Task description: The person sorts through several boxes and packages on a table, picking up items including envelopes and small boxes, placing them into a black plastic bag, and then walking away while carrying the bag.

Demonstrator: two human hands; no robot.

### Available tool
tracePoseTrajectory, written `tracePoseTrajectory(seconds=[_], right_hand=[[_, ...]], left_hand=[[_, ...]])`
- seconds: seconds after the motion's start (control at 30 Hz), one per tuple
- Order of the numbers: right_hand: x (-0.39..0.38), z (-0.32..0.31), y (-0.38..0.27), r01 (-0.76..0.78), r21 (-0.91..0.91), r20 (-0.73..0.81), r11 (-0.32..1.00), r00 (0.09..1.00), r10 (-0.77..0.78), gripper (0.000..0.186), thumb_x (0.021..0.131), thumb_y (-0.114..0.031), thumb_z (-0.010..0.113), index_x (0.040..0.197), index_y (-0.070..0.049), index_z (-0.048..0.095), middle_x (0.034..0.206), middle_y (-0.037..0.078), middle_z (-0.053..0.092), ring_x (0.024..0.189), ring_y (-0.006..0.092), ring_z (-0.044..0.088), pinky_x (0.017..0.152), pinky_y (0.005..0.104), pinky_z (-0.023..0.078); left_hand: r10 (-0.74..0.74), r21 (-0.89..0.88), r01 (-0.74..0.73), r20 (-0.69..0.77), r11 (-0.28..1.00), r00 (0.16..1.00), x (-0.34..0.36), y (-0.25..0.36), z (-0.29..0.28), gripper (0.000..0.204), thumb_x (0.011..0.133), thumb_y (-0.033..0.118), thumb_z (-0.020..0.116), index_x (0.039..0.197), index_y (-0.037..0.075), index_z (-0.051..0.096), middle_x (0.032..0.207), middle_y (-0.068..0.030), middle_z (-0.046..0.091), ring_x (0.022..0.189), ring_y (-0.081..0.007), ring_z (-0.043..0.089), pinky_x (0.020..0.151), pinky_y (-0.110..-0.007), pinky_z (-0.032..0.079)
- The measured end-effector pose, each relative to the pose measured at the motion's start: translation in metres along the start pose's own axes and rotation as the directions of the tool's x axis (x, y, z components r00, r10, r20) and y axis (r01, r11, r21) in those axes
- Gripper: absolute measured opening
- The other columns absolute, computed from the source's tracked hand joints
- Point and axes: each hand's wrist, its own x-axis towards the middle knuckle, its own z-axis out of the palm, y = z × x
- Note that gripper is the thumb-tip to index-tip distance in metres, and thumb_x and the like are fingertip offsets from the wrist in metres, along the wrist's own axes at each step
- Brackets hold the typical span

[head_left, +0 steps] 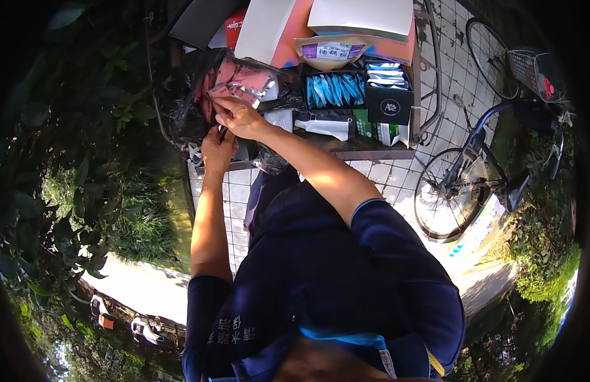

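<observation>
My left hand (217,149) is closed on something dark at the lower left of a black plastic bag (182,124); I cannot make out exactly what. My right hand (239,119) reaches into the bag's mouth, its fingers pinched at the pink packets (249,81), several of which lie inside. Beside the bag a box of blue packets (334,89), a black box with upright packets (388,108), a white pouch (322,127) and a tan pouch with a purple label (327,52) sit on the metal cart (384,155).
Large white and pink boxes (358,16) fill the back of the cart. A bicycle (473,153) stands on the tiled paving (390,175) at right, with another bicycle (498,60) behind. Dense shrubs (85,159) line the left side.
</observation>
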Motion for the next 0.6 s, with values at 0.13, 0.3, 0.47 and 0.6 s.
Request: tracePoseTrajectory(seconds=[0.13, 0.3, 0.47, 0.6], right_hand=[[0.024, -0.033, -0.043, -0.321, -0.004, 0.210, 0.947, 0.926, 0.315, 0.043, 0.084, -0.024, 0.060, 0.122, -0.005, 0.056, 0.106, 0.019, 0.064, 0.100, 0.0340, 0.060, 0.087, 0.0372, 0.047], [-0.049, -0.095, 0.004, -0.471, -0.494, 0.167, 0.731, 0.774, 0.611, 0.046, 0.083, -0.044, 0.054, 0.091, 0.000, 0.066, 0.095, 0.022, 0.066, 0.093, 0.0365, 0.063, 0.081, 0.0428, 0.050], [-0.111, -0.052, 0.063, -0.569, -0.270, 0.180, 0.776, 0.762, 0.622, 0.058, 0.075, -0.031, 0.071, 0.118, 0.004, 0.054, 0.097, 0.020, 0.067, 0.094, 0.0336, 0.065, 0.084, 0.0350, 0.051], [-0.109, -0.088, 0.002, -0.746, 0.161, 0.301, 0.646, 0.661, 0.688, 0.019, 0.076, -0.011, 0.063, 0.089, 0.002, 0.066, 0.072, 0.009, 0.065, 0.061, 0.0160, 0.064, 0.053, 0.0267, 0.052]], left_hand=[[0.465, 0.361, -0.428, -0.017, 0.828, 0.885, -0.012, -0.031, -0.012, 0.023, 0.080, 0.010, 0.071, 0.098, -0.003, 0.065, 0.081, -0.0043, 0.060, 0.064, -0.0086, 0.057, 0.058, -0.023, 0.046], [0.349, 0.210, -0.348, 0.034, 0.914, 0.937, -0.023, -0.011, -0.024, 0.021, 0.081, 0.006, 0.069, 0.100, -0.002, 0.066, 0.084, -0.0045, 0.059, 0.062, -0.0097, 0.056, 0.057, -0.023, 0.044], [0.327, 0.189, -0.321, 0.004, 0.928, 0.945, -0.021, 0.000, -0.013, 0.024, 0.076, 0.009, 0.071, 0.099, 0.003, 0.066, 0.085, -0.0133, 0.062, 0.075, -0.0261, 0.063, 0.068, -0.032, 0.049], [0.575, 0.461, -0.560, 0.125, 0.688, 0.809, -0.038, 0.016, -0.008, 0.026, 0.073, 0.008, 0.071, 0.099, 0.009, 0.067, 0.086, -0.0142, 0.062, 0.071, -0.0304, 0.063, 0.064, -0.037, 0.051]])
